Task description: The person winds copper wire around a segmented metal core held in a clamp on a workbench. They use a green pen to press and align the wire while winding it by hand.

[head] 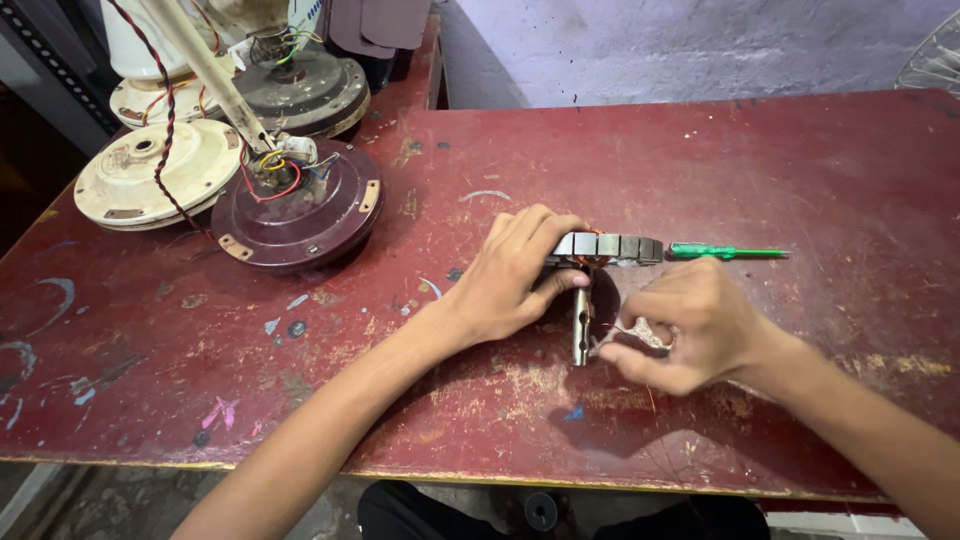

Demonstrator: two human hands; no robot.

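The left hand (510,280) is gripping a fan motor core (606,248) — a ring of steel plates with copper winding — and is holding it on edge near the centre of the red counter (700,150), its steel shaft (580,330) pointing toward 6 o'clock. The right hand (690,325) is pinching thin wire ends (612,335) between closed fingers beside the shaft. A green screwdriver (728,251) is lying at 3 o'clock of the core; fan motor housings (295,205) are sitting at 10 o'clock. Wire work is in hand — the next move likely calls for a steady core.

The light is soft and even, coming from above. Dark shadows lie on the worktop (700,160) under both hands. The picture edges bend slightly.
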